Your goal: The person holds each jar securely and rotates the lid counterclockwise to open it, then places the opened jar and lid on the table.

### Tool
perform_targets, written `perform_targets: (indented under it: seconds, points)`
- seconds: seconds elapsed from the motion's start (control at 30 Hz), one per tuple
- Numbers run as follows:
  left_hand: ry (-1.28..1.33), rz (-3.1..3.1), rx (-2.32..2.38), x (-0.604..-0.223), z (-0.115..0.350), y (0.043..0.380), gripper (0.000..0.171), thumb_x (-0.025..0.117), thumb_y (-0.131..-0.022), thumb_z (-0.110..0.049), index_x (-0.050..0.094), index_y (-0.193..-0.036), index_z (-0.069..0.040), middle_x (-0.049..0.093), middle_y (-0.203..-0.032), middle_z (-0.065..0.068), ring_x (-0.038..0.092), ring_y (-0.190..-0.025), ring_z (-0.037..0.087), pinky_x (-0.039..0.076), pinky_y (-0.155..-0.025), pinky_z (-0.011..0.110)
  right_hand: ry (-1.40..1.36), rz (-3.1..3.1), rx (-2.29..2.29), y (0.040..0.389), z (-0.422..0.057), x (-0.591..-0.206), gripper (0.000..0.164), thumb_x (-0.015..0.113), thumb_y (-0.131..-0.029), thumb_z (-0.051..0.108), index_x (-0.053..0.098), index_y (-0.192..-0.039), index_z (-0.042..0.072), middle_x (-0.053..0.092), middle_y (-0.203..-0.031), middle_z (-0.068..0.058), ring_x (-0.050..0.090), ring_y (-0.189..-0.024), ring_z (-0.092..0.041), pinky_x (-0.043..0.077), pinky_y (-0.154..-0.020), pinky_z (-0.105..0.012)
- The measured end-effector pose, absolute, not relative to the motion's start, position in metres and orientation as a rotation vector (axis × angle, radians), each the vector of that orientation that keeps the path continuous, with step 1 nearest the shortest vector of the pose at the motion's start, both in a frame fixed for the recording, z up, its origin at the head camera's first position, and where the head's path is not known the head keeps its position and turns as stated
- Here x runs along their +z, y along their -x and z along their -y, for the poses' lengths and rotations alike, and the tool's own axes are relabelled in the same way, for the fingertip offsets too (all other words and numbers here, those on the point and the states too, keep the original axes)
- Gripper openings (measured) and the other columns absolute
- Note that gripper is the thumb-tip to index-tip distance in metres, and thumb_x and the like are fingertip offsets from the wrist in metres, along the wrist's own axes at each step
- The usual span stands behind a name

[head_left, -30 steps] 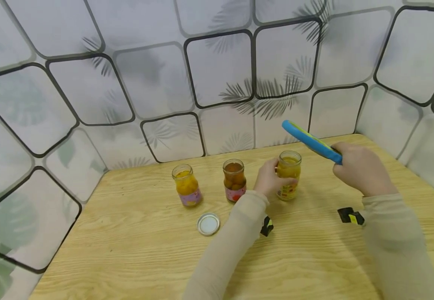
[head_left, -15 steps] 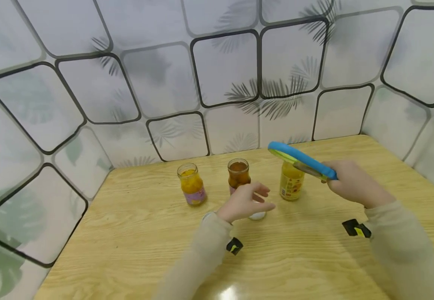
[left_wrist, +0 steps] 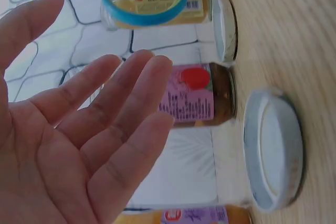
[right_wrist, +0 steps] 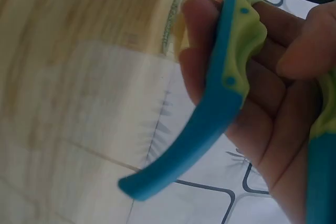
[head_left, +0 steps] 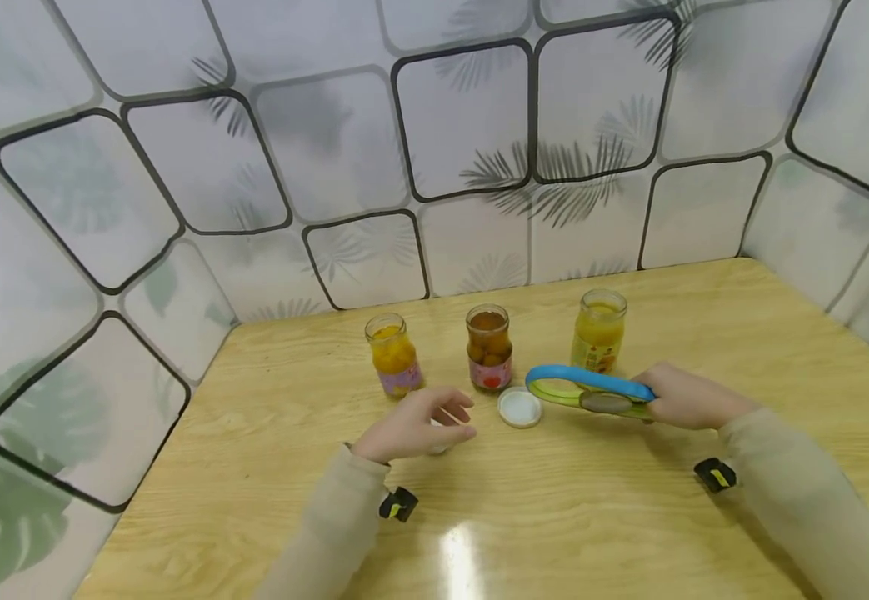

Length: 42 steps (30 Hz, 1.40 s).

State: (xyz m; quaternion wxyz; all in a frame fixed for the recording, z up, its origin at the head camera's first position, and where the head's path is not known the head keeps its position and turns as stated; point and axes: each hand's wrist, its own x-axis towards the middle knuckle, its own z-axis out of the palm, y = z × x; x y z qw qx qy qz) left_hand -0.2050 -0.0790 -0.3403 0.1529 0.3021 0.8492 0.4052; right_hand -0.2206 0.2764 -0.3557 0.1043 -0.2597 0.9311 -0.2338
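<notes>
My right hand [head_left: 689, 398] grips a blue-and-green jar opener [head_left: 605, 382], held in front of the right-hand jar. In the right wrist view, my fingers and thumb curl about the opener's handle [right_wrist: 215, 85]. My left hand [head_left: 412, 423] is held above the table with fingers loosely spread and nothing in them; its palm shows in the left wrist view. Below it, a metal lid [left_wrist: 273, 150] lies mostly hidden in the head view. Another lid [head_left: 520, 407] lies before the middle jar [head_left: 490, 348] of dark fruit. The right-hand jar [head_left: 599, 331] holds yellow contents.
A third lidless jar [head_left: 394, 356], with yellow-orange fruit and a purple label, stands at the left. All this is on a light wooden table [head_left: 554, 517]. Patterned wall panels [head_left: 471, 125] enclose the back and sides.
My left hand has let go of the right-hand jar and moved left and nearer to me. My right hand has lowered the jar opener from above to in front of that jar.
</notes>
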Motion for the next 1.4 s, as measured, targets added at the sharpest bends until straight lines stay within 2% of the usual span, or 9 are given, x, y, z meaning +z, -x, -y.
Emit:
perform_targets:
  seconds: [0.23,0.43,0.63,0.77,0.93,1.2,1.4]
  points:
    - [-0.834,-2.421,1.139,-0.3398,0.0896,0.2099,0.042,0.058,-0.086,-0.027,0.051,-0.116,0.001,0.058,-0.106,0.009,0.055,-0.093,0.017,0.045,-0.077,0.030,0.750,-2.756,-0.653,0.2255,-0.2783,-0.3619,0.024,0.043,-0.071,-0.011,0.051,-0.064,0.011,0.032,-0.053,0.005,0.028,-0.046,-0.008,0.025,-0.045,-0.023]
    - [-0.823,-2.406,1.124,-0.3398,0.0895,0.2094,0.043,0.058,-0.086,-0.028,0.051,-0.117,0.000,0.058,-0.104,0.007,0.055,-0.092,0.017,0.046,-0.076,0.030,0.689,-2.790,-0.617,0.2259,-0.2786,-0.3635,0.021,0.048,-0.072,-0.006,0.061,-0.073,0.011,0.047,-0.060,0.004,0.035,-0.050,-0.011,0.029,-0.049,-0.026]
    - [-0.858,-2.395,1.098,-0.3382,0.0885,0.2097,0.041,0.058,-0.086,-0.026,0.051,-0.117,0.000,0.060,-0.095,0.003,0.056,-0.086,0.015,0.046,-0.073,0.029,0.681,-2.719,-0.720,0.2258,-0.2798,-0.3641,0.021,0.048,-0.067,-0.007,0.057,-0.074,0.011,0.046,-0.056,0.003,0.039,-0.046,-0.011,0.032,-0.044,-0.024]
    - [-0.880,-2.368,1.079,-0.3388,0.0879,0.2108,0.041,0.058,-0.086,-0.026,0.051,-0.117,0.000,0.060,-0.087,0.000,0.056,-0.079,0.013,0.047,-0.068,0.028,0.701,-2.681,-0.774,0.2255,-0.2813,-0.3645,0.021,0.047,-0.066,-0.007,0.054,-0.075,0.010,0.047,-0.054,0.003,0.042,-0.047,-0.010,0.036,-0.045,-0.024]
    - [-0.884,-2.358,1.064,-0.3394,0.0874,0.2111,0.040,0.058,-0.086,-0.025,0.051,-0.117,-0.001,0.059,-0.086,0.000,0.056,-0.078,0.012,0.047,-0.067,0.027,0.710,-2.676,-0.780,0.2254,-0.2819,-0.3651,0.019,0.045,-0.067,-0.007,0.051,-0.073,0.010,0.045,-0.053,0.004,0.040,-0.046,-0.009,0.034,-0.045,-0.024]
    - [-0.901,-2.340,1.075,-0.3398,0.0876,0.2109,0.039,0.058,-0.086,-0.023,0.051,-0.117,0.000,0.059,-0.086,0.000,0.056,-0.077,0.013,0.047,-0.066,0.027,0.642,-2.514,-0.964,0.2261,-0.2815,-0.3658,0.017,0.037,-0.068,-0.012,0.048,-0.072,0.001,0.045,-0.053,-0.002,0.039,-0.044,-0.012,0.034,-0.040,-0.025]
    - [-0.892,-2.324,1.078,-0.3403,0.0873,0.2102,0.039,0.058,-0.086,-0.023,0.051,-0.116,0.000,0.060,-0.086,0.000,0.056,-0.077,0.014,0.047,-0.066,0.026,0.581,-2.440,-1.040,0.2251,-0.2822,-0.3645,0.016,0.035,-0.068,-0.011,0.047,-0.070,-0.001,0.046,-0.053,-0.004,0.041,-0.044,-0.014,0.035,-0.039,-0.027]
